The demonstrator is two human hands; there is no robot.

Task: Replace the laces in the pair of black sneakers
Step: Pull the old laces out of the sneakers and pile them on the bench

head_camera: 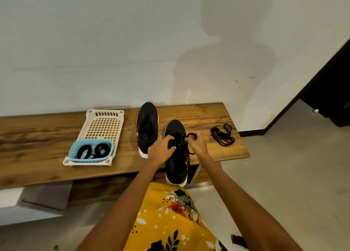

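Working lace on near shoe (176, 167), which sits at bench (37, 133) front edge, heel hanging over. Our left hand (161, 148) curls on shoe top, holding it down. Our right hand (196, 143) pinches lace loop (191, 136). We should pull slow, one hole each time, keep shoe steady. Other shoe (146, 127) waits just beside. Loose lace (222, 135) lies right; more laces in blue tub (91, 150).
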